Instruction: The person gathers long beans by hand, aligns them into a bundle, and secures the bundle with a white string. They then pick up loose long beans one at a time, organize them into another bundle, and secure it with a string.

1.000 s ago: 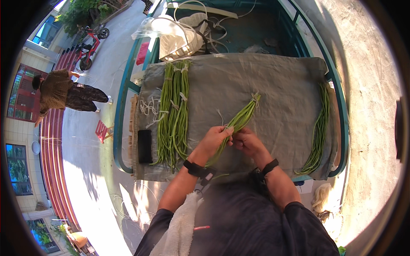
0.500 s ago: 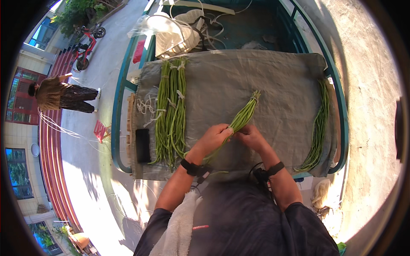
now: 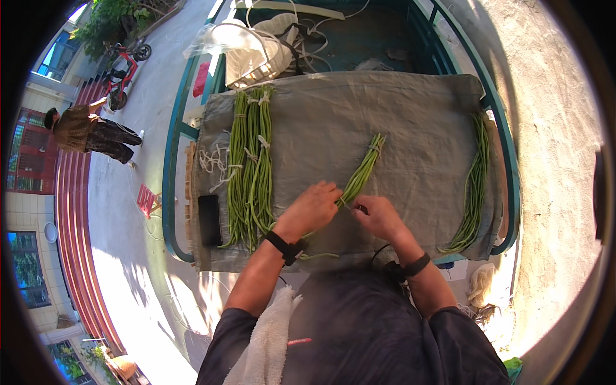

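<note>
A slim bundle of green long beans (image 3: 364, 172) slants across the grey cloth, tied near its far end. Around its lower part my left hand (image 3: 314, 206) is closed. Close to the bundle's right side, my right hand (image 3: 380, 217) has its fingers pinched together; a thin pale strand seems to run to the beans, but what the fingertips hold is too small to make out. Several tied bundles of long beans (image 3: 250, 170) lie side by side to the left. At the right edge rests a loose heap of long beans (image 3: 473, 192).
White ties (image 3: 215, 159) and a black phone (image 3: 210, 220) lie left of the bundles. The grey cloth (image 3: 410, 115) covers part of a cart with green rails (image 3: 173, 160). White bags (image 3: 256, 58) sit in its bed. A person (image 3: 96, 133) stands off left near a red bike (image 3: 128, 70).
My right hand has drawn slightly down and away from the bundle. My left hand has turned with its back more upward, still on the beans. The distant person's legs have shifted.
</note>
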{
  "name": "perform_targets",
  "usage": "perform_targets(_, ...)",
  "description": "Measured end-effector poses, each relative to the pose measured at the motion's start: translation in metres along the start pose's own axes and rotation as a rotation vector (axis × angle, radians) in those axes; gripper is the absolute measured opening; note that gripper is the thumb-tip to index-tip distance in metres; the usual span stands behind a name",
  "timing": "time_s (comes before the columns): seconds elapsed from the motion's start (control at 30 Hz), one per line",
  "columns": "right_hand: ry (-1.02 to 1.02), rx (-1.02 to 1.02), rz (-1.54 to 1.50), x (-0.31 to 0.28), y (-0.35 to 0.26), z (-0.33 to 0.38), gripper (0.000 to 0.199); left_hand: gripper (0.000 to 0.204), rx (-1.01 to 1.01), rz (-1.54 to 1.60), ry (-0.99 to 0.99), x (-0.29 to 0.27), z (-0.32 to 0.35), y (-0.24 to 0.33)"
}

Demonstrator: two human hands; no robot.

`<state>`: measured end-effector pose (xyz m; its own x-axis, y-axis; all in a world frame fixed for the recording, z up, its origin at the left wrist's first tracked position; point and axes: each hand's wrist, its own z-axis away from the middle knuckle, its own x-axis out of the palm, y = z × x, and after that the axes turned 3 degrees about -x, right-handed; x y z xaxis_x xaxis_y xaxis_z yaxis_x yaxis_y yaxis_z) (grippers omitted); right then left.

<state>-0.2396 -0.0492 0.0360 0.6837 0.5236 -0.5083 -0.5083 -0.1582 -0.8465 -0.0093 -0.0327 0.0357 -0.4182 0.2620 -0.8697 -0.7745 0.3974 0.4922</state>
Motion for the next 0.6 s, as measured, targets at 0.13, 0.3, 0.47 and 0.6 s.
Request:
perform_targets(0.13,-0.029,-0.016,0.038,0.009,0.002,0.003,0.018,0.031,-0.031,0.172,-0.027,0.002,-0.005,-0.016)
perform_targets(0.3,-0.020,-0.013,0.075,0.008,-0.003,0.003,0.018,0.024,-0.050,0.063,-0.009,-0.003,-0.011,-0.021)
perform_targets(0.47,-0.019,-0.047,0.077,0.006,-0.005,-0.001,0.017,0.013,-0.018,-0.090,-0.004,-0.006,-0.018,-0.022)
perform_targets(0.6,0.015,-0.106,-0.010,0.004,-0.006,-0.010,0.015,0.007,-0.054,-0.282,0.045,-0.004,-0.016,-0.028)
